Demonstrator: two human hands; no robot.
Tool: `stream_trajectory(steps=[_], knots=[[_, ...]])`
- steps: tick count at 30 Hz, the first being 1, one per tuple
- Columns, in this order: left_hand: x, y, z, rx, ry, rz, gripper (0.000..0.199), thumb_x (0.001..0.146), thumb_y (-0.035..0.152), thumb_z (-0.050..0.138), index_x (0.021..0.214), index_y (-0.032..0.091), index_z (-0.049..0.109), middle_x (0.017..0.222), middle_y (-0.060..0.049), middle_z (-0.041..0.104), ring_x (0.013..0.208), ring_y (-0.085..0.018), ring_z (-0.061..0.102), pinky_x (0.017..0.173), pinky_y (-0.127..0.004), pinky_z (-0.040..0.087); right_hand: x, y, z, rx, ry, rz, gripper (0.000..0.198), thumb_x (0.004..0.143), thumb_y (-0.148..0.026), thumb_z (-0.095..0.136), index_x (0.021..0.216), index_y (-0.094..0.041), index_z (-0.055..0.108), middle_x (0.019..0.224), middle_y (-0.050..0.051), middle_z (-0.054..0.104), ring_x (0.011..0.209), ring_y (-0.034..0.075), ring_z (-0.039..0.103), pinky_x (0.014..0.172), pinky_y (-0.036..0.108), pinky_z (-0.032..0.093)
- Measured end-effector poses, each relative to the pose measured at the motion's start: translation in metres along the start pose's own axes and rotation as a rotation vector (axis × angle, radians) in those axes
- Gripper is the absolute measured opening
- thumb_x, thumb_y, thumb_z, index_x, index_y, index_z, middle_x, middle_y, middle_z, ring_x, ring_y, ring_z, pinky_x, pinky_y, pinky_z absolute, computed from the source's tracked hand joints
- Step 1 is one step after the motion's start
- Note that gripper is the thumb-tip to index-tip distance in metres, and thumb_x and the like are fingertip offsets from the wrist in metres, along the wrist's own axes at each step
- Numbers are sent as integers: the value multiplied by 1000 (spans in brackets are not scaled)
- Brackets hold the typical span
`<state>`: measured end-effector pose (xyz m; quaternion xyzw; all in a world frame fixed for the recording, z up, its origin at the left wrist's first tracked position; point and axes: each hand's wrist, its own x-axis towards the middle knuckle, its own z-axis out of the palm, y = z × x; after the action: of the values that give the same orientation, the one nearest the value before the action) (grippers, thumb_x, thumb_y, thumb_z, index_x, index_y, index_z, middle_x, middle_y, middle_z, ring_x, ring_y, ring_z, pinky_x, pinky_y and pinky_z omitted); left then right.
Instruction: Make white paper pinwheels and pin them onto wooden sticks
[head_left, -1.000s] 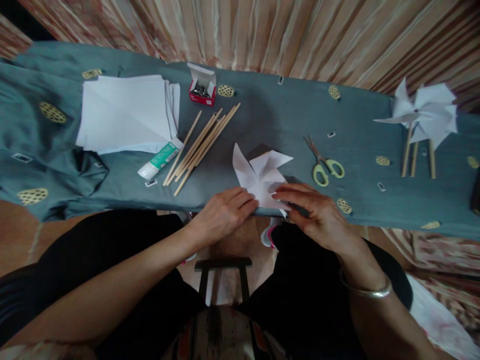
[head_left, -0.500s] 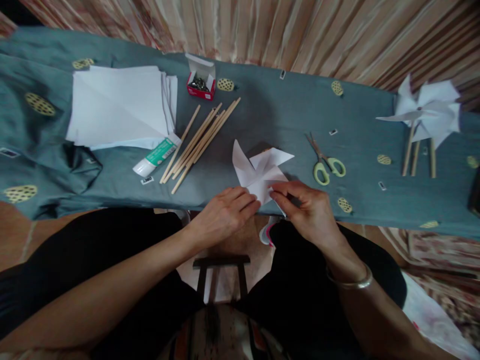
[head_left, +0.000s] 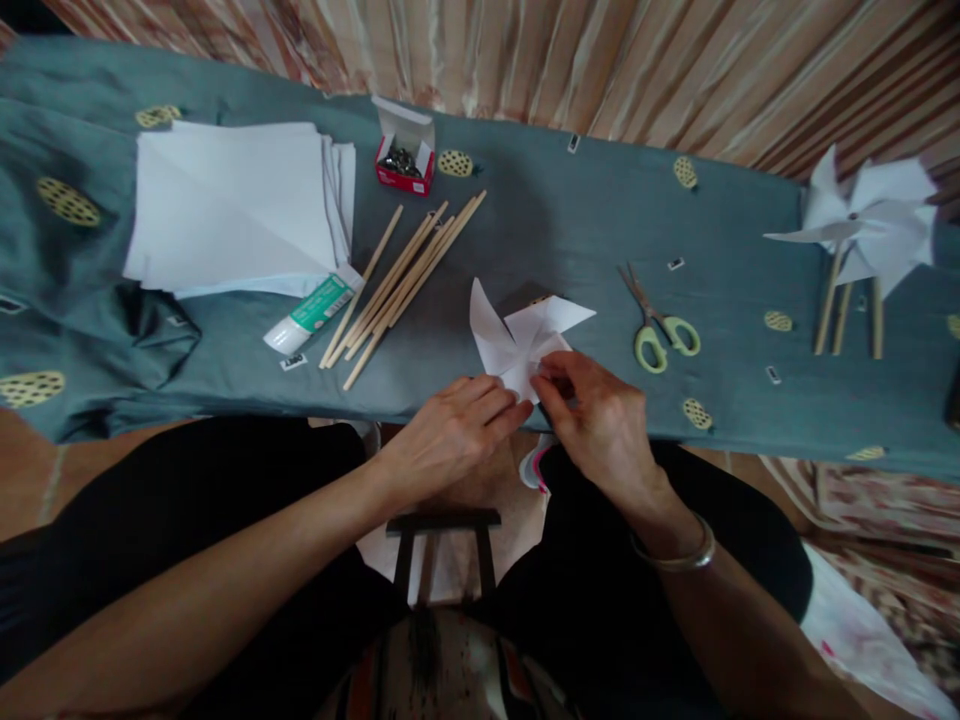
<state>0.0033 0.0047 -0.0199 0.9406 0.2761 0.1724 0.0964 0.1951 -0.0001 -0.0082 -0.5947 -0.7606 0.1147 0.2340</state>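
A white paper pinwheel (head_left: 517, 345) with folded blades lies at the near edge of the cloth-covered table, in front of me. My left hand (head_left: 472, 415) grips its near left edge between thumb and fingers. From the other side my right hand (head_left: 592, 410) pinches a near blade, its fingertips close to the pinwheel's middle. The hands hide the lower part of the paper. Just right of the pinwheel lie scissors (head_left: 656, 330) with pale green handles, blades slightly apart and pointing away from me.
Several wooden sticks (head_left: 409, 285) lie left of the pinwheel, beside a glue tube (head_left: 311, 312) and a stack of white paper (head_left: 229, 205). Behind them stands an open red box (head_left: 405, 165) of small metal pieces. Finished pinwheels (head_left: 862, 215) on sticks lie far right. Curtains (head_left: 525, 60) hang behind.
My right hand has moved left and inward, bringing the near right blade toward the pinwheel's centre. My left hand has shifted slightly right. The view has shifted a little.
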Motion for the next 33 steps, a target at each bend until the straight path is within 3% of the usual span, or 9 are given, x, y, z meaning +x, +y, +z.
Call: stream_trajectory(steps=[18,33], knots=[[2,-1,0,-8,-26,-9,21,96,14,46,111,9,61,101,-10,66,94,-22,58,78,-33,51,2,-6,-2,-258,-54,-152,17,95,-22,50,89,-15,64,76,8,68,73,22,59,64,32,42],[1,0,0,-8,-39,-6,24,98,14,42,114,9,59,101,-11,66,96,-22,59,78,-34,51,-1,-11,3,-268,-96,-192,23,92,-12,48,95,-15,70,88,10,69,85,25,56,74,35,47]])
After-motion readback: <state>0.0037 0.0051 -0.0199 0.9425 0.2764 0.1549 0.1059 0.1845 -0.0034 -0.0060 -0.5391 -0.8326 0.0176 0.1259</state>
